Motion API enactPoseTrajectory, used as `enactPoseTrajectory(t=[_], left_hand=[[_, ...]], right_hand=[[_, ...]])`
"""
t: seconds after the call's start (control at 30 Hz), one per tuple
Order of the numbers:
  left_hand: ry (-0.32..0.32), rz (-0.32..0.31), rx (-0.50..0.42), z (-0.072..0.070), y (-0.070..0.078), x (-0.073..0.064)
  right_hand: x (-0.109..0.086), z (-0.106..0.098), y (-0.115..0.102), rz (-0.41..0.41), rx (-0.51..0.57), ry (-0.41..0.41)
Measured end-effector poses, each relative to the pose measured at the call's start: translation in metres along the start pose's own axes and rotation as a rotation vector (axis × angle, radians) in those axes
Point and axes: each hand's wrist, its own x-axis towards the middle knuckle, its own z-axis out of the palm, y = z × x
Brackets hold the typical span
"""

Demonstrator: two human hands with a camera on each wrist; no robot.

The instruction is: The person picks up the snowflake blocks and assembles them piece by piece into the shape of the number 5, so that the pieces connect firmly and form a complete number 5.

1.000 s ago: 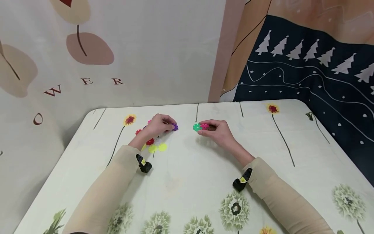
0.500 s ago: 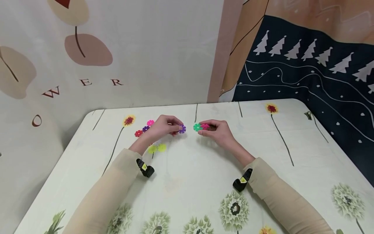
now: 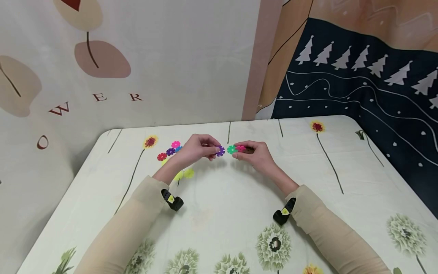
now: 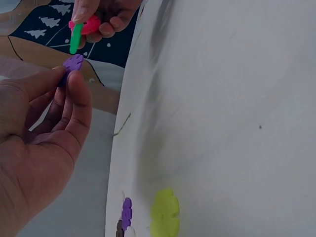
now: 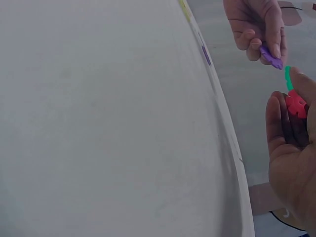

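Observation:
Between the thumb and fingers of my left hand (image 3: 196,149) is a purple notched disc (image 3: 220,151), a flat flower-shaped linking piece. My right hand (image 3: 256,153) pinches a green notched disc (image 3: 231,149) joined to a pink one (image 3: 241,148). Both hands are raised above the table, and the purple disc faces the green one across a small gap. In the left wrist view the green disc (image 4: 75,38) stands edge-on, crosswise to the pink disc (image 4: 91,24). The right wrist view shows the purple disc's (image 5: 271,58) tip close to the green edge.
Loose discs lie on the table left of and behind my left hand: a red one (image 3: 162,156), a dark purple one (image 3: 170,151), a pink one (image 3: 176,144) and yellow ones (image 3: 189,173). The flower-print tablecloth (image 3: 226,213) reaches a patterned wall (image 3: 191,76) behind.
My left hand has moved right, away from the loose discs, bringing the purple disc near the green one. My right hand has stayed nearly still.

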Motion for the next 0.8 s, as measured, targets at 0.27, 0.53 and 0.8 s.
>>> enactPoseTrajectory(t=[0.27,0.53,0.8], left_hand=[[0.004,0.004,-0.007,0.006,0.007,-0.002],[0.012,0.029,0.048,0.01,0.01,-0.002],[0.035,0.045,0.07,0.012,0.012,0.0]], right_hand=[[0.0,0.0,0.001,0.004,0.007,-0.01],[0.0,0.0,-0.001,0.022,0.029,-0.011],[-0.001,-0.001,-0.002,0.034,0.011,0.0]])
